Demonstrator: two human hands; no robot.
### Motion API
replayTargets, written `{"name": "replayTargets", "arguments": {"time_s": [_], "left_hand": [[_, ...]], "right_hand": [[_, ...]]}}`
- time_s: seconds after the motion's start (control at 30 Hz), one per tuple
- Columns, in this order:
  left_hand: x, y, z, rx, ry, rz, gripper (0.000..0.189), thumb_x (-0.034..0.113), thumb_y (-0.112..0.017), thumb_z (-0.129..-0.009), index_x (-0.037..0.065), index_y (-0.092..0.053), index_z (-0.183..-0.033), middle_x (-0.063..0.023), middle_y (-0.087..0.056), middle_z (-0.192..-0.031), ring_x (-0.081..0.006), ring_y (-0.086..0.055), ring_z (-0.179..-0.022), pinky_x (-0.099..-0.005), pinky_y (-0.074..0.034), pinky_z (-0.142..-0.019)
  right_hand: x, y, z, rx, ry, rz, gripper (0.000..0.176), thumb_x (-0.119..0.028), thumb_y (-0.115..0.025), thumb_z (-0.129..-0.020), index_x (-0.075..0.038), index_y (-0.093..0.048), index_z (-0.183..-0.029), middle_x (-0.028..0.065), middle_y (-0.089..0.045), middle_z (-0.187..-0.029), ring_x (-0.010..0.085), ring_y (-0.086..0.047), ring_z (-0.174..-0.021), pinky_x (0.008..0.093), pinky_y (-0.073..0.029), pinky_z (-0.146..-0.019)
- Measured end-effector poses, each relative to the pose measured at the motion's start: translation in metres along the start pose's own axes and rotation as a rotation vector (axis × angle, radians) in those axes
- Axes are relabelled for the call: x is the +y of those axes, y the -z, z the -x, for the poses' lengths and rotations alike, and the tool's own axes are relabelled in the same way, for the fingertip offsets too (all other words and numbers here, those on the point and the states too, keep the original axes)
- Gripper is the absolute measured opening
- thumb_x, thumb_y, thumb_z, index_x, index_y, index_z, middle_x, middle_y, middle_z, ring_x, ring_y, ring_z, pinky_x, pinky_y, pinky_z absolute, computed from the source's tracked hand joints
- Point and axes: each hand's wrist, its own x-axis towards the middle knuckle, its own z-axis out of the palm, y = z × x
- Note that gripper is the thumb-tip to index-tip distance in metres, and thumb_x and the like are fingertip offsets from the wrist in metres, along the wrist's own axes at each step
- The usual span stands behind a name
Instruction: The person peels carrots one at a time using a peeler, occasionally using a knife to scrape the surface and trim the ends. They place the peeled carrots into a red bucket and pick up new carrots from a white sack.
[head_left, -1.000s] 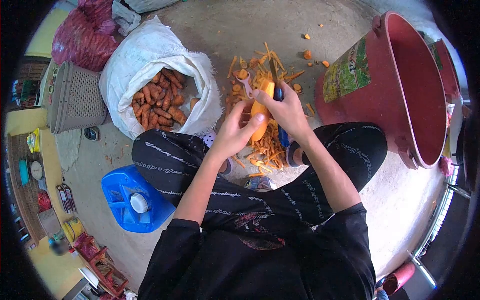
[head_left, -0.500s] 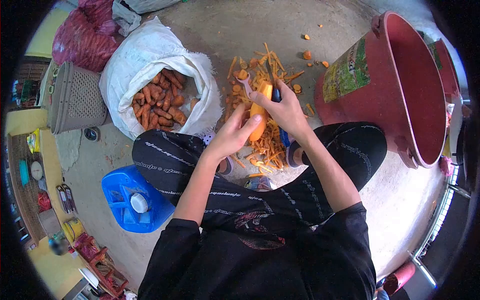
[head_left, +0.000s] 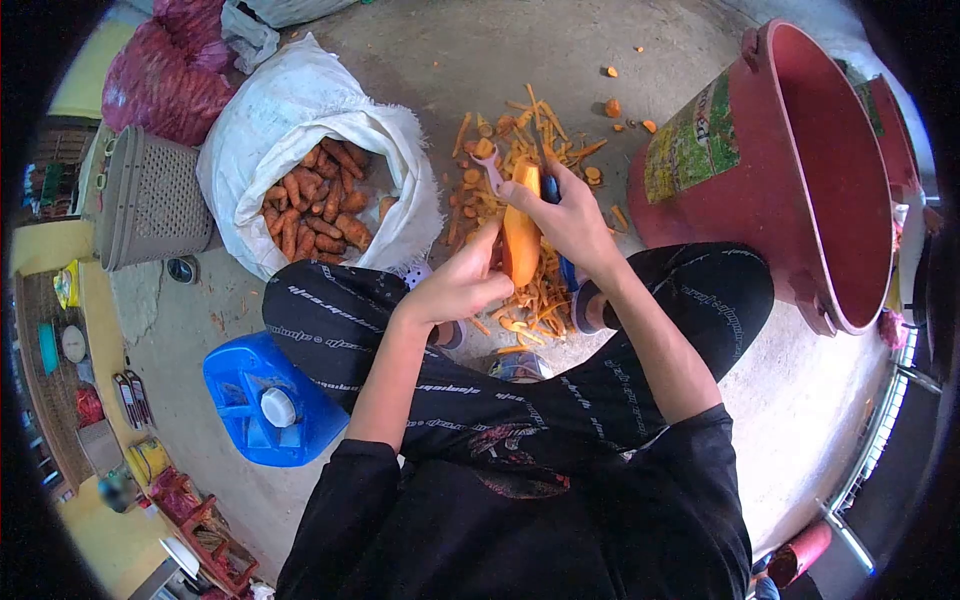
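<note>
On my feed, white lettering (head_left: 322,303) is repeating along the black trousers (head_left: 690,310), and letters (head_left: 706,124) are showing on the green label (head_left: 690,150) of the red tub (head_left: 765,205); I am not managing to read either.

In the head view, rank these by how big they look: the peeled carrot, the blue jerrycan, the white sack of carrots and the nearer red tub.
Largest to smallest, as they look in the head view:
1. Nearer red tub
2. White sack
3. Blue jerrycan
4. Peeled carrot
</note>
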Motion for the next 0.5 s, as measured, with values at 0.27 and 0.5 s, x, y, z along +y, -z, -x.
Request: {"name": "replayTargets", "arguments": {"time_s": [0.27, 0.5], "left_hand": [[-0.006, -0.005, -0.006, 0.244, -0.087, -0.090, 0.058, 0.024, -0.063, -0.086, -0.002, -0.035, -0.129, -0.0102, -0.051, -0.116, -0.0164, -0.052, -0.104, -0.0309, -0.043, -0.088], [-0.022, -0.004, -0.012, 0.447, -0.193, -0.303, 0.054, 0.018, -0.068, -0.081, -0.001, -0.040, -0.124, -0.0152, -0.057, -0.110, -0.0216, -0.057, -0.101, -0.0336, -0.044, -0.087]], "right_hand": [[-0.001, -0.001, 0.001, -0.027, -0.057, -0.110, 0.049, -0.041, -0.070, -0.077, 0.004, -0.055, -0.091, 0.0099, -0.058, -0.077, 0.0142, -0.054, -0.071, 0.0303, -0.046, -0.065], [-0.006, -0.002, 0.003, -0.050, -0.065, -0.144, 0.052, -0.037, -0.070, -0.076, 0.005, -0.051, -0.099, 0.0102, -0.058, -0.086, 0.0142, -0.055, -0.077, 0.0298, -0.046, -0.067]]}}
